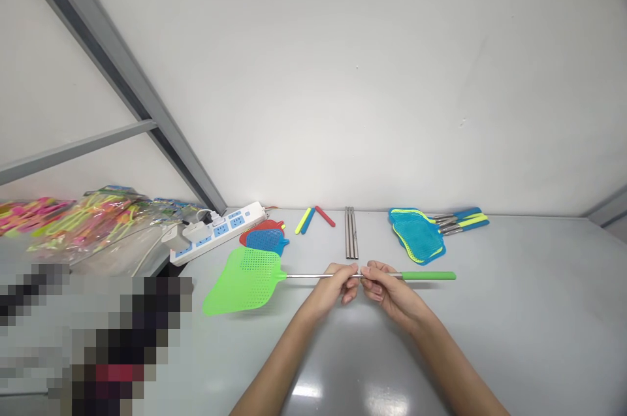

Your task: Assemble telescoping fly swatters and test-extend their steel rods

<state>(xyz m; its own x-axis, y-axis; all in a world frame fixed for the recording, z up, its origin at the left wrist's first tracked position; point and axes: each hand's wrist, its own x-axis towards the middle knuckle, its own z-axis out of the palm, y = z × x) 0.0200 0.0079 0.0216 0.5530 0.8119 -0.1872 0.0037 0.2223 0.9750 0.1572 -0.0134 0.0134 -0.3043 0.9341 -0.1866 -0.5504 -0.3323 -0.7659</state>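
A fly swatter [252, 280] with a green mesh head, a thin metal rod and a green grip lies sideways across both hands, held above the table. My left hand [339, 280] pinches the rod on the head side. Just beside it, my right hand [385, 284] grips the thicker metal part near the green grip [428, 275]. Only a small gap parts the two hands. Several metal tubes [351, 233] lie side by side behind them. Left of the tubes are a yellow grip [302, 221], a blue grip [308, 220] and a red grip [325, 216].
Blue and red swatter heads [267, 241] overlap beside a white power strip [220, 230] with plugs. Stacked swatters [420, 236] lie back right on the grey table [539, 311]. Bagged colourful items [112, 220] are at far left, near a grey metal frame [132, 83]. A pixelated area covers the lower left.
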